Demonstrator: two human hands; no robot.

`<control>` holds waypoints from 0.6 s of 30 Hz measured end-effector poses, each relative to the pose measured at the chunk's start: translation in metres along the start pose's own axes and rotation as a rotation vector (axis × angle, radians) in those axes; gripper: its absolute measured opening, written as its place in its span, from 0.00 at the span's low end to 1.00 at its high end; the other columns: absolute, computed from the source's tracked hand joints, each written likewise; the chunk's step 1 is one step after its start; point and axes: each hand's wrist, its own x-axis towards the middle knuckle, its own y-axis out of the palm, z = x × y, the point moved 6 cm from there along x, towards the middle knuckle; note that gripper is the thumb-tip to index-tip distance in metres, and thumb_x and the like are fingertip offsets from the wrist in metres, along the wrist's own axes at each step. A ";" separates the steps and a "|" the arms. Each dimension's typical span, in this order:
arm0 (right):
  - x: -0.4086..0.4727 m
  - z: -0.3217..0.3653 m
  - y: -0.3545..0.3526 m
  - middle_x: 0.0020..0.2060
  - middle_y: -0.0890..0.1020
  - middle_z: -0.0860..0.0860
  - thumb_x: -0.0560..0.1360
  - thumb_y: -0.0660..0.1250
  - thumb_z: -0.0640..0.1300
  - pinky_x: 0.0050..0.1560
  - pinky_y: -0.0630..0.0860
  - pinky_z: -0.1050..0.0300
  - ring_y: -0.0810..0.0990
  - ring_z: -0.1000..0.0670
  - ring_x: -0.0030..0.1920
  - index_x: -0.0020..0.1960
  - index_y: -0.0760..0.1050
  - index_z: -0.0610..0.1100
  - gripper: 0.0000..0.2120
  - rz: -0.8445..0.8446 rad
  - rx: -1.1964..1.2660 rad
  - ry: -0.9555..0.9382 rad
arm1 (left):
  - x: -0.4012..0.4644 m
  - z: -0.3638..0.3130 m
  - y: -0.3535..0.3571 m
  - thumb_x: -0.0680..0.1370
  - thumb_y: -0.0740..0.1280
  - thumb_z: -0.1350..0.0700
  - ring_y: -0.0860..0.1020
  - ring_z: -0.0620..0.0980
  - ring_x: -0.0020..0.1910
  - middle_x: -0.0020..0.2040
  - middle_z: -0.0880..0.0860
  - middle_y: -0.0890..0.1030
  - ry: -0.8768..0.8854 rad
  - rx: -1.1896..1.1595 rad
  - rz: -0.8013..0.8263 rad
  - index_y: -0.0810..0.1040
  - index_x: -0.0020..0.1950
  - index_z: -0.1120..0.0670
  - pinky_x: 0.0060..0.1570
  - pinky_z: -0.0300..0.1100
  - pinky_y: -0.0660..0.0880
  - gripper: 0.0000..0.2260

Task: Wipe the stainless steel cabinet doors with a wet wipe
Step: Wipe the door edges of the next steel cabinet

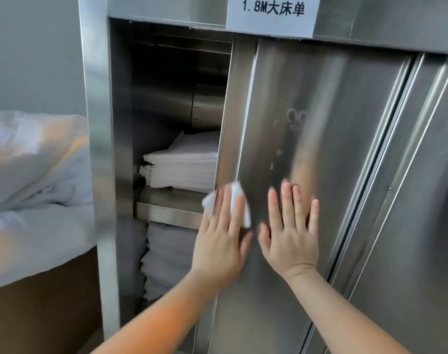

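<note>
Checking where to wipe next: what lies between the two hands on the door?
In the head view, only bare steel door separates left hand and right hand; the wet wipe sits under the left fingers.

**Count of what is in view**

Two hands: left hand, right hand. One wet wipe. Two sliding cabinet doors. Two stacks of folded linen. One label.

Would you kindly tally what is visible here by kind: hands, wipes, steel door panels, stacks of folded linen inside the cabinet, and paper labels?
Hands: 2, left hand and right hand
Wet wipe: 1
Steel door panels: 2, near door and far door
Folded linen stacks: 2, upper stack and lower stack
Paper label: 1
Total: 8
</note>
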 end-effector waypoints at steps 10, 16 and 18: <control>0.000 0.001 -0.001 0.78 0.54 0.42 0.80 0.55 0.51 0.77 0.48 0.37 0.51 0.43 0.79 0.79 0.56 0.42 0.30 -0.025 -0.019 -0.004 | 0.096 -0.003 -0.060 0.83 0.52 0.48 0.48 0.59 0.80 0.80 0.61 0.51 0.039 -0.024 -0.058 0.45 0.80 0.59 0.77 0.56 0.52 0.30; 0.000 0.000 -0.001 0.78 0.55 0.42 0.79 0.56 0.51 0.77 0.48 0.37 0.50 0.43 0.79 0.78 0.57 0.42 0.30 -0.036 -0.011 -0.006 | 0.119 -0.004 -0.074 0.83 0.53 0.47 0.46 0.58 0.80 0.80 0.60 0.50 0.071 -0.003 -0.148 0.46 0.81 0.58 0.78 0.54 0.49 0.31; -0.001 0.000 -0.001 0.78 0.54 0.42 0.79 0.55 0.51 0.76 0.48 0.37 0.50 0.43 0.79 0.79 0.56 0.42 0.31 -0.033 -0.005 -0.007 | 0.060 -0.003 -0.037 0.83 0.55 0.46 0.45 0.58 0.80 0.80 0.60 0.49 0.058 -0.017 -0.095 0.46 0.81 0.59 0.77 0.54 0.50 0.32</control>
